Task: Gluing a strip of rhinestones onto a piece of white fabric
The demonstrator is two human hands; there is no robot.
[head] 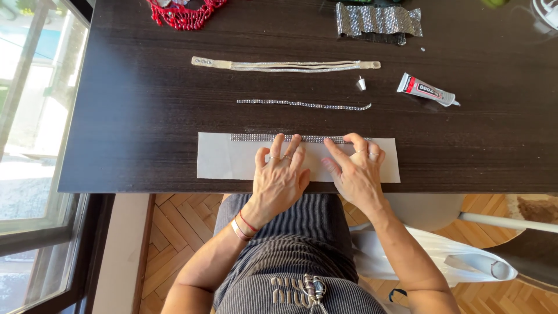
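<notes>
A pale strip of paper or fabric [224, 158] lies along the near edge of the dark wooden table [133, 116]. A band of silver rhinestone trim [250, 138] runs along its far edge. My left hand [280, 174] rests flat on the strip, fingers spread, fingertips touching the trim. My right hand [356, 168] lies beside it, fingertips pressing on the trim's right part. Neither hand grips anything.
Farther back lie a thin rhinestone strand [302, 105], a beige strap with silver chains [285, 65], a small glue tube [427, 91] with its white cap [361, 84] off, a silver mesh piece [378, 21] and red beaded fringe [183, 13]. A window is at left.
</notes>
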